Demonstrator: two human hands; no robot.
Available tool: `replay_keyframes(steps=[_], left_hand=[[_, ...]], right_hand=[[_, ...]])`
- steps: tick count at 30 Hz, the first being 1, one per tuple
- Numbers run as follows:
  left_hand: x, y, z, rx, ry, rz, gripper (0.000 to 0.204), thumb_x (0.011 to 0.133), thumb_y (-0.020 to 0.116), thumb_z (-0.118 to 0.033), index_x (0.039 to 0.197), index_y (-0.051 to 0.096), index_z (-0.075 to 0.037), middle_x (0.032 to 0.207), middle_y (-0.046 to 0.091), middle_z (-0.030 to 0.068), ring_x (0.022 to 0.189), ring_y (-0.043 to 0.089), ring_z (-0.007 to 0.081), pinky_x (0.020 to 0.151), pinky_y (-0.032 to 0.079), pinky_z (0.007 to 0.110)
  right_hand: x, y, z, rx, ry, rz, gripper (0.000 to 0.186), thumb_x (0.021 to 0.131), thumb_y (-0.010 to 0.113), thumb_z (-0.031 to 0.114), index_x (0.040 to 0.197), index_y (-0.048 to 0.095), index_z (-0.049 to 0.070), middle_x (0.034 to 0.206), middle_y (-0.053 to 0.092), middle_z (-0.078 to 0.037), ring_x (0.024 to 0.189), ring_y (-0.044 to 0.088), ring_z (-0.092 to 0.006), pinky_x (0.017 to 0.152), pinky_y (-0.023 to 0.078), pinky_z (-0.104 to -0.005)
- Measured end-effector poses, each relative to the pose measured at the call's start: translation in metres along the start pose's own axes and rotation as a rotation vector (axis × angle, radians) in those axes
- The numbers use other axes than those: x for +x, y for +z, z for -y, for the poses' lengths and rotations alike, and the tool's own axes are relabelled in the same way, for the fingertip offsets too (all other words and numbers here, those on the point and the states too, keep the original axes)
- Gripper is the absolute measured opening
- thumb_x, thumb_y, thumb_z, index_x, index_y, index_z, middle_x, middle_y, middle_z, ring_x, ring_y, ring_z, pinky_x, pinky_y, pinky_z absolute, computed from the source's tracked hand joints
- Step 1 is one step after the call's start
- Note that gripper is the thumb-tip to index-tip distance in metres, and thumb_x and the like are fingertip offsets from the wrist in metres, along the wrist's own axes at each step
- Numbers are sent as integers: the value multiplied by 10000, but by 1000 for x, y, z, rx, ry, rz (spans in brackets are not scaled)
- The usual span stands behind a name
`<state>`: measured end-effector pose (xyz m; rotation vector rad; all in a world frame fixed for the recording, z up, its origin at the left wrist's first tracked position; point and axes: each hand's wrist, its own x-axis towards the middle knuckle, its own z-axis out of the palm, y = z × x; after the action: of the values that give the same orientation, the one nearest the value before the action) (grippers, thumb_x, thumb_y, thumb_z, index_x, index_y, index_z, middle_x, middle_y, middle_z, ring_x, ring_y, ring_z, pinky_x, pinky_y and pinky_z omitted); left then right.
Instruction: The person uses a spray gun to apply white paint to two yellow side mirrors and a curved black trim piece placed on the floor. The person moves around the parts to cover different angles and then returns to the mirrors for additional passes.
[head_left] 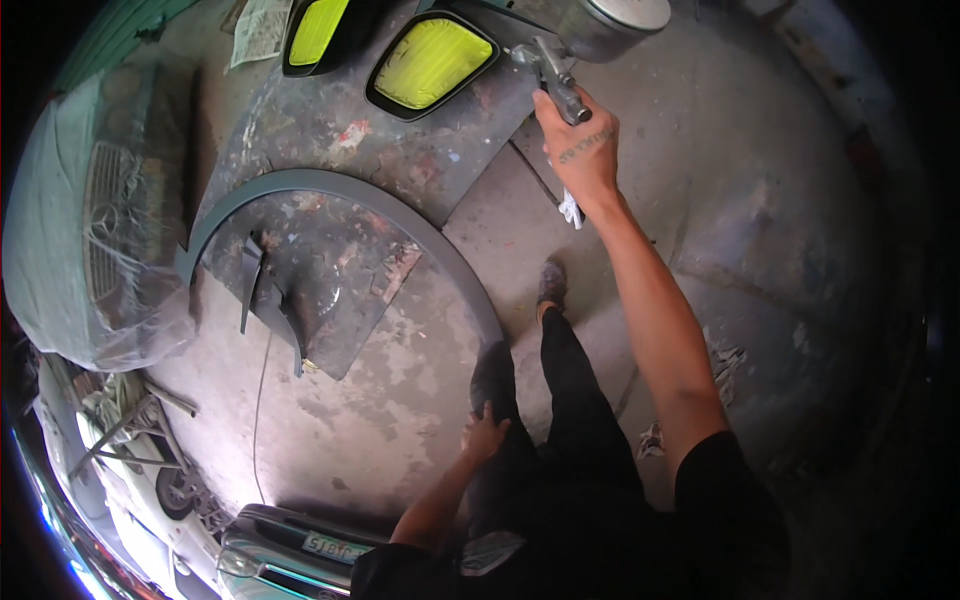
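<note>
My right hand [585,150] is stretched far forward, its fingers closed around a metal spray gun [552,75]. A grey paint cup with a pale lid [612,28] sits at the gun's far end. Left of the gun lies a black mirror housing with yellow-green masking [432,65], and a second masked mirror housing [316,32] is beyond it. My left hand [483,436] rests on my dark-trousered leg near the knee, fingers lying on the cloth and holding nothing. Near that knee ends a curved grey wheel-arch trim [335,183].
The parts lie over a paint-spattered dark board [400,160]. Dark trim pieces [270,300] lie inside the arch. A plastic-covered car [100,220] stands left, a dark car [290,555] lower left. A thin hose [262,420] crosses the floor; crumpled paper [728,365] lies right.
</note>
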<state>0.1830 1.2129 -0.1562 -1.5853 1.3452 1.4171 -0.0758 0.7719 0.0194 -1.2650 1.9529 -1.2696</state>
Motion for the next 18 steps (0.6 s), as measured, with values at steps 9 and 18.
replay_keyframes(steps=[9,18], left_hand=[[23,2,-7,-51,-37,8,924,926,575,-614,1627,120,-221,1528,341,336,1288,500,527,1067,425,568],[40,-6,-3,-64,-29,52,968,911,590,-619,1632,75,-230,1543,305,362,1309,473,553,1081,414,568]], right_hand=[[3,2,14,-121,-203,27,305,905,679,263,1062,709,4,720,670,-186,667,660,-354,674,510,-417],[21,3,6,-296,-241,75,381,911,664,312,1115,707,-8,814,699,-233,783,688,-397,739,525,-438]])
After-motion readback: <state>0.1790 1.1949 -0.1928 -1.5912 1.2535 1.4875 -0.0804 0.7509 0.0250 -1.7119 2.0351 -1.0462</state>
